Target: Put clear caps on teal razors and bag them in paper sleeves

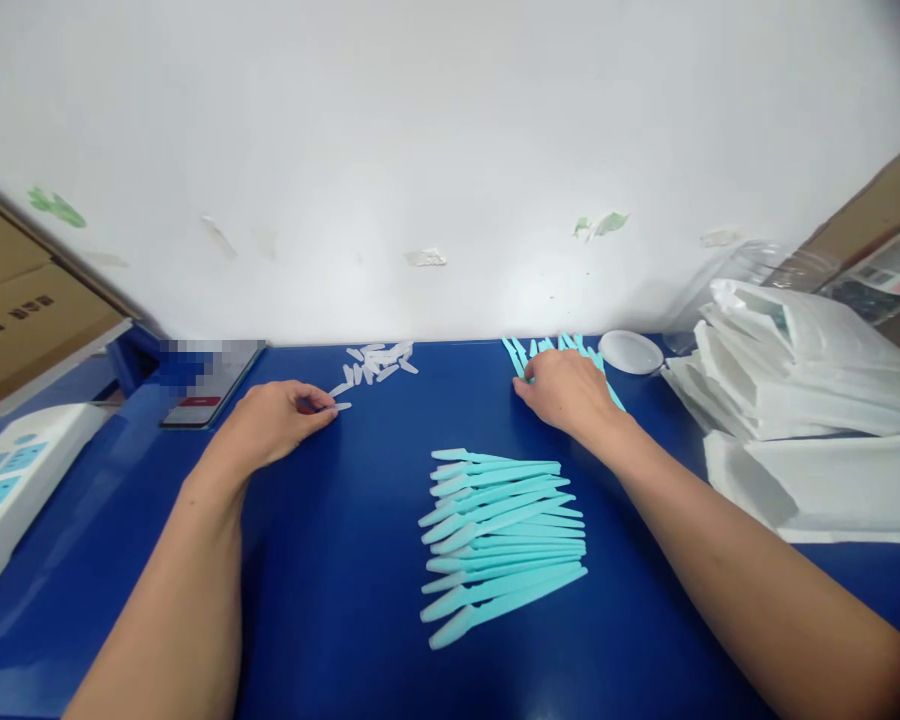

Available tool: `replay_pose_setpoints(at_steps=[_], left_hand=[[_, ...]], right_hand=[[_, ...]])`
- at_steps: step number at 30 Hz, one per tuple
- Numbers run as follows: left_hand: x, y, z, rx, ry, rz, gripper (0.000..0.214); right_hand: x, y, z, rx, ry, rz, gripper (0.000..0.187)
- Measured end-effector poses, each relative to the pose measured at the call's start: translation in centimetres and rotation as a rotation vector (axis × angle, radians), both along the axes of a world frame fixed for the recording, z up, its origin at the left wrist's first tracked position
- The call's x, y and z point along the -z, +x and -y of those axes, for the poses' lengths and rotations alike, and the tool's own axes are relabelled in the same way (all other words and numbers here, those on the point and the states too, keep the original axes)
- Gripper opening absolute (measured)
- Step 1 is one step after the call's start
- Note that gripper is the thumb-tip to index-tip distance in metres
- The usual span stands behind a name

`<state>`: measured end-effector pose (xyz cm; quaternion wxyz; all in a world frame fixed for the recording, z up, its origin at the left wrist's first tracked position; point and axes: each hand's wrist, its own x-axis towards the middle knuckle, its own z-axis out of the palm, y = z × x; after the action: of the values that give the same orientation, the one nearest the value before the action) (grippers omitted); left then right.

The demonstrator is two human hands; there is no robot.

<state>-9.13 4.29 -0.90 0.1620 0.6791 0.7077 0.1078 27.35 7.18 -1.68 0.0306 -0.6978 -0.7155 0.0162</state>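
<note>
My left hand (277, 420) rests on the blue table (345, 560), its fingers pinched on a small white cap (340, 406) beside a scatter of several white caps (379, 362) near the wall. My right hand (562, 388) lies over a loose pile of turquoise plastic razors (521, 352) at the back, fingers curled onto them. In front, between my arms, a neat stack of several turquoise razors (499, 540) lies with the blade ends to the left.
A phone (206, 385) lies at the back left, a white power strip (15, 480) at the left edge, cardboard boxes (22, 300) behind it. A white lid (630, 352) and stacked white bags (802, 400) sit at the right.
</note>
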Motion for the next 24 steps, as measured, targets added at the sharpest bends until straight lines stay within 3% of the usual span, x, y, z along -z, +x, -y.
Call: replay_pose_setpoints(at_steps=[7,13,17,20,24], left_hand=[[-0.8,3.0,1.0,0.177,-0.039,-0.014,0.035],[-0.7,6.2,1.8,0.264,0.093,-0.077,0.031],[-0.5,7.6,2.1,0.241,0.000,0.379,0.038],[-0.2,8.7,2.3,0.171,-0.143,0.777,0.045],[0.2,9.6,2.3,0.034,-0.234,1.139,0.032]], right_hand=[[-0.8,-0.5,-0.9,0.040,-0.061,-0.021,0.026],[-1.7,-0.5,0.3,0.007,-0.034,-0.048,0.020],[-2.1,0.3,3.1,-0.096,0.053,-0.138,0.016],[-1.7,1.0,5.0,-0.182,0.076,-0.430,0.010],[-0.5,1.2,6.3,-0.187,0.140,-0.693,0.013]])
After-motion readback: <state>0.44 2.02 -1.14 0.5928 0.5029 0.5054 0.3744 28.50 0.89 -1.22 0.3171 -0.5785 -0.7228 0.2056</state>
